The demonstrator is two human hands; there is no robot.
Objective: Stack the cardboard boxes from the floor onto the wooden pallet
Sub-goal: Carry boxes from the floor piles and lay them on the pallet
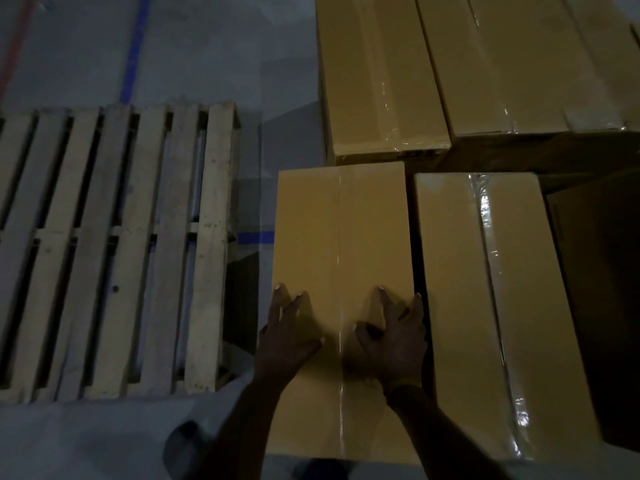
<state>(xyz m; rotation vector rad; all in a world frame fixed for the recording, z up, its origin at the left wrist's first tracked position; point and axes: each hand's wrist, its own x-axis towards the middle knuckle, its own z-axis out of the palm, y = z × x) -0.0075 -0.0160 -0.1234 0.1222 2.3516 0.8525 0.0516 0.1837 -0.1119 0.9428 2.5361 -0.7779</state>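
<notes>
A taped brown cardboard box (pixel 339 237) lies lengthwise in front of me, a little right of centre. My left hand (pixel 287 334) rests on its top near the left edge, fingers spread and straight. My right hand (pixel 394 337) lies on the top near the right edge, its outer fingers reaching over that edge. The bare wooden pallet (pixel 114 251) sits on the floor to the left, a narrow strip of floor away from the box.
A second taped box (pixel 485 306) lies directly right of the one I touch. Several more boxes (pixel 450 64) stand stacked behind them. A dark open carton (pixel 602 289) is at the far right. Blue tape lines (pixel 135 46) mark the grey floor.
</notes>
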